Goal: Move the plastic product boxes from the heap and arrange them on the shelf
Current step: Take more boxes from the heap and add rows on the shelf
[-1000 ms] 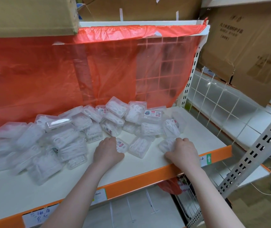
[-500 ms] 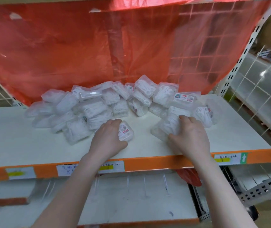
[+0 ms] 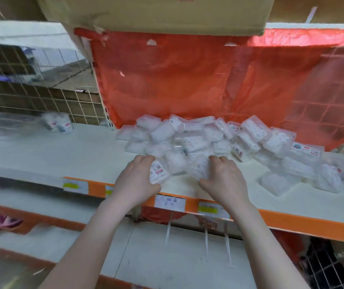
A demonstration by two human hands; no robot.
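Observation:
A heap of clear plastic product boxes [image 3: 208, 138] filled with white pieces lies on the white shelf [image 3: 52, 155], against a red plastic sheet. My left hand [image 3: 137, 182] grips one box with a red-and-white label [image 3: 159, 171] at the heap's front edge. Just to its right, my right hand [image 3: 223, 180] holds another clear box [image 3: 199, 167], fingers curled over its top. Two boxes [image 3: 59, 124] stand apart at the far left of the shelf, blurred.
The red plastic sheet [image 3: 187, 80] covers the wire-grid back panel. A cardboard carton [image 3: 156, 11] sits on the shelf above. The shelf's orange front edge [image 3: 292, 222] carries price labels. A lower white shelf [image 3: 167, 257] lies beneath, with wire mesh [image 3: 31, 101] at left.
The view has swung left, so the heap now sits right of centre. Both hands have come closer together, each still holding a box, carried leftward along the shelf front.

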